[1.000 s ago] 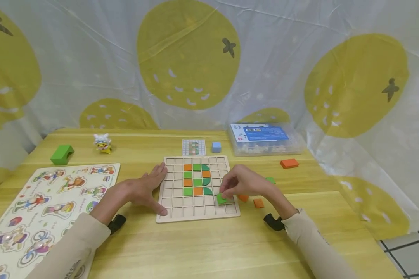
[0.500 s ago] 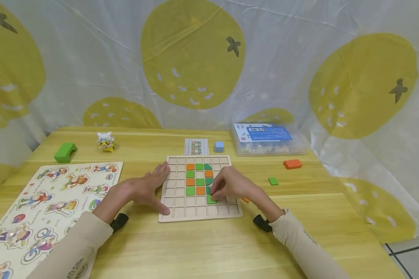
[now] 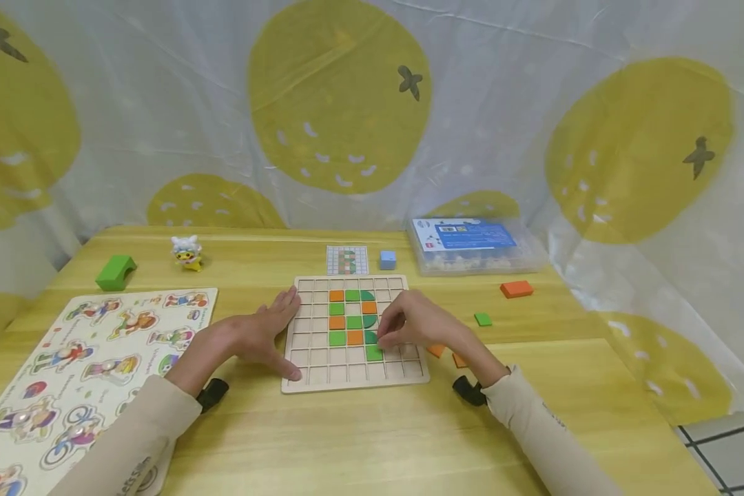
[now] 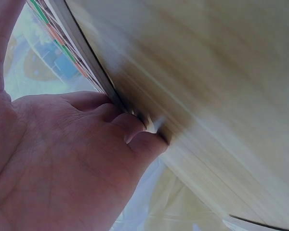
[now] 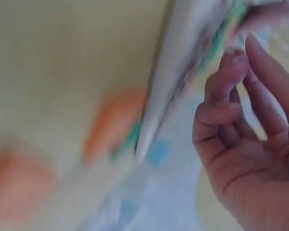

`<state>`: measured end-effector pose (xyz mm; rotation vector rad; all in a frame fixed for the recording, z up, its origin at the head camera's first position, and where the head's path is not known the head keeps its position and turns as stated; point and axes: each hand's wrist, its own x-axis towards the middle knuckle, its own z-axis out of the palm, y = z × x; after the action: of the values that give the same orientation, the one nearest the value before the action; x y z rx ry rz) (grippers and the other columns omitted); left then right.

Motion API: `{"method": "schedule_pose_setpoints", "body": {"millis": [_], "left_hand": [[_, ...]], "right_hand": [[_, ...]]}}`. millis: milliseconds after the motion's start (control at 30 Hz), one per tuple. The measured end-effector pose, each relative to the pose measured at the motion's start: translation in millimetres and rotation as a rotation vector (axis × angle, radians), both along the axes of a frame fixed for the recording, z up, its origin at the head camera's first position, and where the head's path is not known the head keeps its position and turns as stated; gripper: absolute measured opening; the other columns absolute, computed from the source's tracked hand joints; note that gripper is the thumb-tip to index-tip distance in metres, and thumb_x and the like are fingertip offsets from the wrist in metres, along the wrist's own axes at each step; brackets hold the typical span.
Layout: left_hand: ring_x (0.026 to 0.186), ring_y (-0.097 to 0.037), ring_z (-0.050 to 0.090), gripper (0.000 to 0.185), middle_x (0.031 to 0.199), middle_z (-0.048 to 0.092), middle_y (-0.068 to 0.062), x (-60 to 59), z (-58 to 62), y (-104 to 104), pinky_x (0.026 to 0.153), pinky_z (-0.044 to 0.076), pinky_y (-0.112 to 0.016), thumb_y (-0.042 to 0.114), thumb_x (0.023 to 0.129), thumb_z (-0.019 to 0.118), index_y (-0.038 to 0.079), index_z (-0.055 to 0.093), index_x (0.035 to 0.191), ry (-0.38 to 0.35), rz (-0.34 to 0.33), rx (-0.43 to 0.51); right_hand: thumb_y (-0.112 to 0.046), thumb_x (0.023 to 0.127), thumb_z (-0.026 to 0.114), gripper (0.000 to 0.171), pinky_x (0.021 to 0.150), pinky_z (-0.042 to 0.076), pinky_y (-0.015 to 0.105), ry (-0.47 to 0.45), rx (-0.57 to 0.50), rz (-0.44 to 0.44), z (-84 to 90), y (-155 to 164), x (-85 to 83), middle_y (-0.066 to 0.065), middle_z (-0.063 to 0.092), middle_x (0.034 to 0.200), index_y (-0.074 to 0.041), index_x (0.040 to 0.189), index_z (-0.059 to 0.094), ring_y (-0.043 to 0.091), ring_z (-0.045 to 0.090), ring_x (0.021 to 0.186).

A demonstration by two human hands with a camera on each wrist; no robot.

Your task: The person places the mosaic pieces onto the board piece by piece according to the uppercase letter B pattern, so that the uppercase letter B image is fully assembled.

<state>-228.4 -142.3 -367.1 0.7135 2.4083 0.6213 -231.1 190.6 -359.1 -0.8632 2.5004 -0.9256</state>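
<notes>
Steadying the wooden grid board (image 3: 353, 381) on the table (image 3: 372, 441), the left hand (image 3: 257, 335) is lying flat against its left edge, fingers straight and relaxed. The right hand (image 3: 418, 324) is curling its fingertips down onto a green square tile (image 3: 374, 353) sitting in a cell just below the orange-and-green pattern. Seating it well likely means pressing it level, square to the cell walls, while the board is being braced.

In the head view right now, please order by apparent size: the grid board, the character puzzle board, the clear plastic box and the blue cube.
1. Character puzzle board, though it lies nearer the camera and is partly cut off.
2. Grid board.
3. Clear plastic box, farther away.
4. Blue cube, clearly smallest.
</notes>
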Motion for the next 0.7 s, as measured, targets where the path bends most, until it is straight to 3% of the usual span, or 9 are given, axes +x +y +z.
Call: {"method": "schedule_pose_setpoints", "body": {"millis": [167, 300, 467, 700], "left_hand": [[0.163, -0.05, -0.012, 0.14, 0.176, -0.016, -0.03, -0.5, 0.9, 1.2, 0.127, 0.003, -0.072, 0.045, 0.081, 0.095, -0.012, 0.0, 0.167, -0.004, -0.001, 0.008], [0.163, -0.05, -0.011, 0.14, 0.176, -0.016, -0.031, -2.1, 0.0, 2.7, 0.127, 0.003, -0.072, 0.046, 0.082, 0.095, -0.012, 0.0, 0.167, -0.006, -0.012, 0.009], [0.162, -0.051, -0.011, 0.141, 0.176, -0.016, -0.029, -2.9, 0.3, 0.1, 0.127, 0.004, -0.072, 0.048, 0.082, 0.095, -0.01, 0.0, 0.168, -0.005, 0.001, -0.01], [0.163, -0.05, -0.013, 0.14, 0.176, -0.017, -0.029, -0.7, 4.7, 2.0, 0.127, 0.003, -0.071, 0.046, 0.083, 0.094, -0.011, -0.001, 0.168, -0.015, -0.002, 0.005]], "right_hand": [[-0.003, 0.09, 0.087, 0.013, 0.075, 0.062, 0.032, 0.064, -0.001, 0.053, 15.4, 60.2, -14.6, 0.001, 0.08, 0.092, -0.003, 0.103, 0.084, 0.015, 0.069, 0.08], [0.001, 0.087, 0.089, 0.023, 0.075, 0.063, 0.033, 0.064, -0.015, 0.036, 6.4, 99.7, -22.6, 0.01, 0.08, 0.095, 0.002, 0.108, 0.081, 0.019, 0.071, 0.083], [-0.002, 0.088, 0.088, 0.028, 0.08, 0.062, 0.032, 0.041, -0.013, 0.048, -9.0, 95.7, -29.7, 0.009, 0.079, 0.096, 0.001, 0.114, 0.081, 0.018, 0.07, 0.085], [0.001, 0.086, 0.089, 0.017, 0.074, 0.059, 0.029, 0.016, 0.063, -0.007, -10.0, 74.5, -27.4, -0.001, 0.074, 0.084, -0.004, 0.101, 0.081, 0.012, 0.064, 0.074]]}}
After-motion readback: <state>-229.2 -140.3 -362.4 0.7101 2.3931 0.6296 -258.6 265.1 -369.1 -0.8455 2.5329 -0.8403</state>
